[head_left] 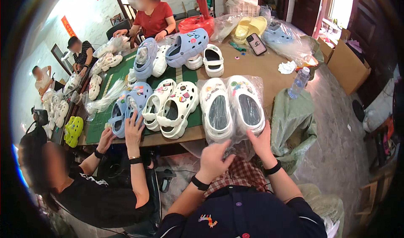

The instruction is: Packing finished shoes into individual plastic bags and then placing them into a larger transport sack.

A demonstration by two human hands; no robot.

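Both white clogs [217, 111] are already in our clear bag [240, 148] by the tabletop [236, 64]'s near edge; closing looks undone. Our right hand [261, 143] grips a bagged heel; we can't tell if our left hand [214, 162] pinches anything.

Your left hand [214, 161] sticks its thumb and pointer finger out, with a gap between. Your right hand [262, 143] reaches up, thumb spread wide. Your left forearm [185, 201] and right forearm [285, 185] lean inward.
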